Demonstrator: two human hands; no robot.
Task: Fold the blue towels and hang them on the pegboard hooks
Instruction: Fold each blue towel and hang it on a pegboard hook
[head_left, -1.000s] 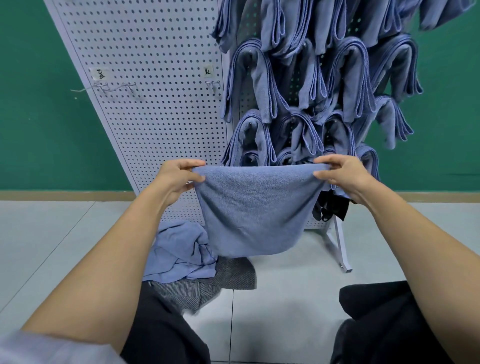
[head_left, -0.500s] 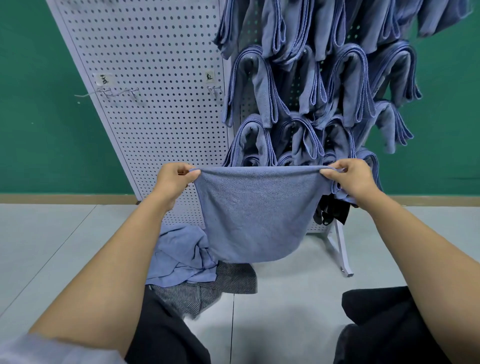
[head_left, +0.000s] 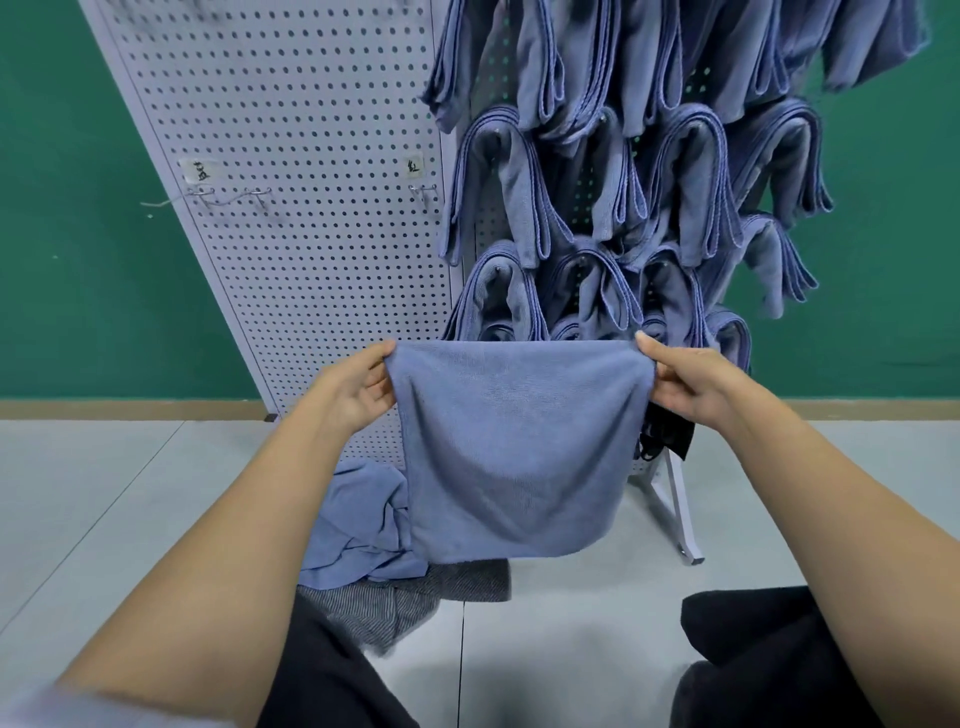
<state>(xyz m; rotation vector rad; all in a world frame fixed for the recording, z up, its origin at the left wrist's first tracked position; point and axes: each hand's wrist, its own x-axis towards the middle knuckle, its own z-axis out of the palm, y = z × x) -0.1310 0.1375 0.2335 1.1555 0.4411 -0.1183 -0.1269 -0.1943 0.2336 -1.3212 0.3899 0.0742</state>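
Head view: one folded blue towel (head_left: 519, 447) is held stretched in front of the pegboard (head_left: 311, 208). Its top edge is level, its long axis runs left to right, and the rest hangs straight down. Its upper corners are pinched, one by the left hand (head_left: 353, 395) and one by the right hand (head_left: 685, 384). One loose blue towel (head_left: 358, 525) is heaped on the floor below, over a grey cloth (head_left: 415, 597). The hung towels (head_left: 675, 182) overlap too much to be counted, and the top row is cut off.

Between the left fingers (head_left: 378, 388) and right fingers (head_left: 673, 401) hangs a towel (head_left: 519, 447), pegboard (head_left: 311, 234) and hung towels (head_left: 623, 208) behind them, loose towels (head_left: 358, 525) on the floor (head_left: 104, 493) below.
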